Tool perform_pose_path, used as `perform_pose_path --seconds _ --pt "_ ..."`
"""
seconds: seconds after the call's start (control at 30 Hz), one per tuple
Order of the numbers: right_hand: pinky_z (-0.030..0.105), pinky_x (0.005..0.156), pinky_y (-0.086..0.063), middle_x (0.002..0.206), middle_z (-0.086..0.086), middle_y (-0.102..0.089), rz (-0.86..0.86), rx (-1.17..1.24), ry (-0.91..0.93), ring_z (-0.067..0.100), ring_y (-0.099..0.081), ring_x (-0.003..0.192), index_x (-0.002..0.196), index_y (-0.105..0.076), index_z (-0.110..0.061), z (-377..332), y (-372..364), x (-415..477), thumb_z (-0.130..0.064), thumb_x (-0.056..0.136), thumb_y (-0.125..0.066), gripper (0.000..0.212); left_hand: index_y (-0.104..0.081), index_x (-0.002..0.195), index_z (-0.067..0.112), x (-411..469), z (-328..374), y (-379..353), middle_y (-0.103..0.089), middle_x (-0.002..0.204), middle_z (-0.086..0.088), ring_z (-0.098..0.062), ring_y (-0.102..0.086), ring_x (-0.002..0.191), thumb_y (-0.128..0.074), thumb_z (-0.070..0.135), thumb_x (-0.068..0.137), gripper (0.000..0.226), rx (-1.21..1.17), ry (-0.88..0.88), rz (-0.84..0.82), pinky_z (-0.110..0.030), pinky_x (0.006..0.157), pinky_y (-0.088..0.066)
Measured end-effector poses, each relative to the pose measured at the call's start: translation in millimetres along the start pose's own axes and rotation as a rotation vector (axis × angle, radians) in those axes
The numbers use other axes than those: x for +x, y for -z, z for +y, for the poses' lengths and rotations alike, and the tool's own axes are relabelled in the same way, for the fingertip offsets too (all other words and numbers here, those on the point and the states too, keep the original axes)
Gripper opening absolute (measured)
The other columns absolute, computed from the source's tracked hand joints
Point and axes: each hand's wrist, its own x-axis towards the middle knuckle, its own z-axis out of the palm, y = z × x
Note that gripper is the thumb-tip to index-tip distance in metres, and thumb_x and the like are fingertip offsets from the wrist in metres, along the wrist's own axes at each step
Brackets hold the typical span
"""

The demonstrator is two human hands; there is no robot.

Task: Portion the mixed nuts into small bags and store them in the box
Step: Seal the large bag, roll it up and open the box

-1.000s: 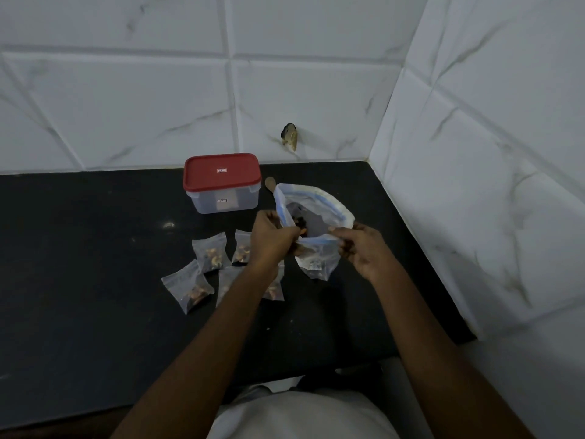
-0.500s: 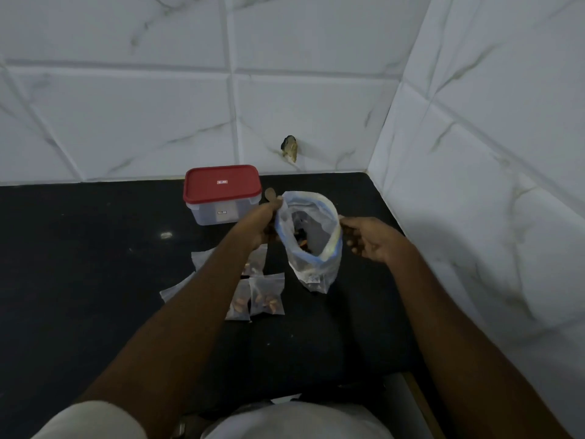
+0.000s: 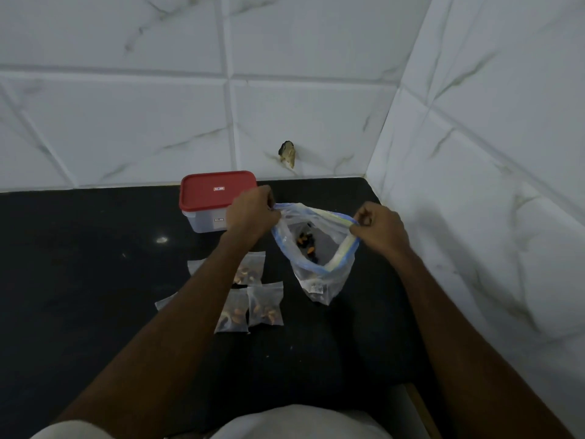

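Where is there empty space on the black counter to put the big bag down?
The widest bare patch of counter lies left of the red-lidded box and the small bags. Another lies in front of the big bag, toward the person. It is crowded in the middle, where the small bags cluster just left of the big bag.

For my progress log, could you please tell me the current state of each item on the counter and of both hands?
Box: closed, red lid on.
Large zip bag: open, mouth held wide, a few nuts inside.
Small bags: filled, lying on the counter, outside the box.
Left hand: pinches the large bag's left rim.
Right hand: pinches the large bag's right rim.
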Motion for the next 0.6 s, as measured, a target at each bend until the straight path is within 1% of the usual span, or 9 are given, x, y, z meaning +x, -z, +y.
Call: perform_pose_path --seconds 0.07,0.1,0.2,0.3,0.4,0.47,0.53,0.57,0.6 --pt "0.037 0.071 -0.052 0.076 -0.005 -0.062 -0.09 0.007 0.02 0.016 -0.06 0.073 0.08 -0.06 -0.023 -1.6 -0.2 1.9 -0.024 0.079 -0.072 0.012 -0.054 0.09 0.019 2.5 2.2 -5.1 -0.057 0.086 0.001 -0.011 -0.054 0.076 -0.069 0.02 0.086 0.015 -0.071 -0.035 -0.056 -0.023 0.064 -0.043" --pt "0.038 0.071 -0.052 0.08 -0.003 -0.064 -0.135 0.054 0.01 0.017 -0.06 0.076 0.08 -0.059 -0.023 -2.8 -1.2 4.3 -0.028 0.08 -0.072 0.014 -0.054 0.094 0.017 3.9 4.2 -5.5 -0.058 0.09 -0.002 -0.012 -0.056 0.077 -0.068 0.019 0.087 0.015 -0.164 0.0 -0.126 -0.023 0.064 -0.045" --pt "0.032 0.059 -0.05 0.08 0.003 -0.064 -0.205 0.273 -0.107 0.017 -0.059 0.071 0.084 -0.058 -0.016 -10.6 -4.4 14.7 -0.05 0.084 -0.069 0.036 -0.057 0.105 0.012 5.9 8.9 -0.7 -0.062 0.101 -0.009 -0.018 -0.063 0.084 -0.064 0.012 0.089 0.017 -0.567 0.22 -0.343 -0.026 0.065 -0.054" --pt "0.028 0.057 -0.047 0.082 -0.002 -0.065 -0.239 0.307 -0.122 0.015 -0.061 0.075 0.087 -0.063 -0.017 -15.1 -9.4 27.6 -0.063 0.08 -0.068 0.047 -0.064 0.1 0.01 5.1 10.4 8.0 -0.065 0.104 -0.014 -0.022 -0.065 0.091 -0.063 0.005 0.086 0.014 -0.812 0.348 -0.469 -0.031 0.072 -0.056" --pt "0.024 0.068 -0.052 0.092 -0.001 -0.069 -0.326 0.363 -0.052 0.013 -0.065 0.086 0.096 -0.069 -0.017 -21.4 -9.6 32.9 -0.041 0.085 -0.074 0.027 -0.066 0.099 0.008 3.6 7.5 12.4 -0.069 0.097 -0.01 -0.023 -0.068 0.09 -0.064 0.011 0.088 0.012 -0.984 0.423 -0.644 -0.035 0.079 -0.057" --pt "0.022 0.068 -0.051 0.087 0.002 -0.068 -0.376 0.412 0.025 0.012 -0.063 0.08 0.093 -0.068 -0.014 -27.5 -5.5 32.0 -0.023 0.086 -0.075 0.014 -0.067 0.102 0.007 1.9 4.6 12.9 -0.07 0.092 -0.008 -0.021 -0.068 0.082 -0.065 0.027 0.089 0.024 -1.038 0.472 -0.693 -0.033 0.073 -0.058" --pt "0.025 0.067 -0.05 0.081 0.004 -0.066 -0.373 0.43 0.114 0.012 -0.06 0.073 0.087 -0.066 -0.015 -28.3 -2.4 32.4 -0.013 0.083 -0.077 0.012 -0.065 0.111 0.004 4.0 2.1 9.5 -0.071 0.097 -0.012 -0.024 -0.068 0.086 -0.071 0.032 0.085 0.039 -1.031 0.525 -0.636 -0.035 0.075 -0.059" --pt "0.029 0.067 -0.049 0.078 0.003 -0.065 -0.335 0.393 0.168 0.011 -0.058 0.07 0.082 -0.065 -0.016 -26.7 -1.8 33.8 -0.009 0.08 -0.078 0.015 -0.066 0.111 0.004 4.7 2.0 7.0 -0.07 0.101 -0.014 -0.025 -0.067 0.089 -0.074 0.029 0.082 0.039 -0.99 0.519 -0.571 -0.036 0.077 -0.059" --pt "0.031 0.067 -0.047 0.074 0.001 -0.063 -0.284 0.329 0.216 0.011 -0.056 0.067 0.078 -0.064 -0.019 -24.9 -2.1 35.3 -0.005 0.077 -0.077 0.019 -0.069 0.102 0.006 5.6 2.2 4.4 -0.069 0.1 -0.012 -0.024 -0.066 0.09 -0.076 0.023 0.081 0.027 -0.916 0.462 -0.472 -0.034 0.075 -0.058"
